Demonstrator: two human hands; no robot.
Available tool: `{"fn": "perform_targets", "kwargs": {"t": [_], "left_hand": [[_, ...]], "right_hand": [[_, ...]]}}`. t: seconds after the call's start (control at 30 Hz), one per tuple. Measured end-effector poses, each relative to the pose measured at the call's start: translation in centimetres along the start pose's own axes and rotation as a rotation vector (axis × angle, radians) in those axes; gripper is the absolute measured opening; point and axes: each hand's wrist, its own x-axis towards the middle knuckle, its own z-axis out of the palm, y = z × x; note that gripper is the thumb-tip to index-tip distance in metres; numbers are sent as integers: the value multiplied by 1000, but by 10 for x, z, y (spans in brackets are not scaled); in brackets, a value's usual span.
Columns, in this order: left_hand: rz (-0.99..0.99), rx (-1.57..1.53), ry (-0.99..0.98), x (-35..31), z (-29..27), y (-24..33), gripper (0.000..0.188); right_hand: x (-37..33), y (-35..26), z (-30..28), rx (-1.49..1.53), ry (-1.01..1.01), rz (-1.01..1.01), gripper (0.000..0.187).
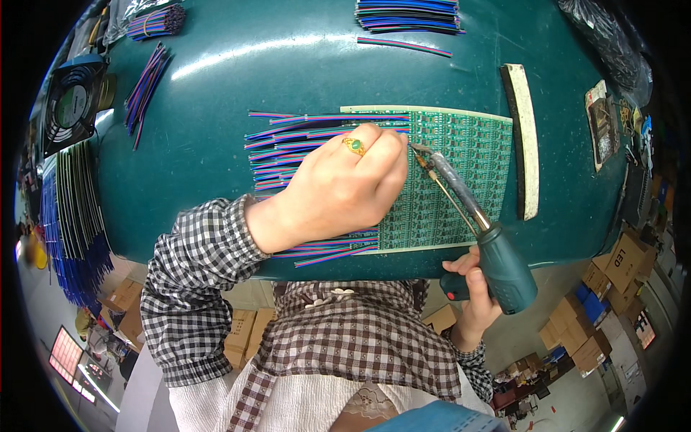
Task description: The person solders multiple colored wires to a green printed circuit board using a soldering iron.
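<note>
A panel of small green circuit boards (461,187) lies flat on the table. Flat multicoloured ribbon wires (277,160) fan out from its left side in rows. My left hand (345,187), wearing a ring, reaches over those rows with its fingers pinched on a ribbon wire (397,131) near the upper part of the panel; the fingertips are partly hidden. My right hand (476,299) grips a soldering gun (507,270) with a dark green handle. Its metal barrel and thin solder feed tube slant up to the left, the tip right beside my left fingertips.
A black-and-white strip (529,144) lies right of the panel. Wire stacks (408,16) and a single ribbon wire (404,47) sit at the back. More wires (146,93) and a fan (72,104) are left; wires hang (75,223) over the left edge. A worn holder (602,126) stands right.
</note>
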Motion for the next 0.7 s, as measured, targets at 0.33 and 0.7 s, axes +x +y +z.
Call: {"fn": "perform_targets", "kwargs": {"t": [0.33,0.7], "left_hand": [[5,23,3,0,0,-1,34],[-49,76,-126,0,-24,9,42]], "right_hand": [[5,-3,-1,124,33,-15,35],[45,-18,-85,171,649,-368,30]]}}
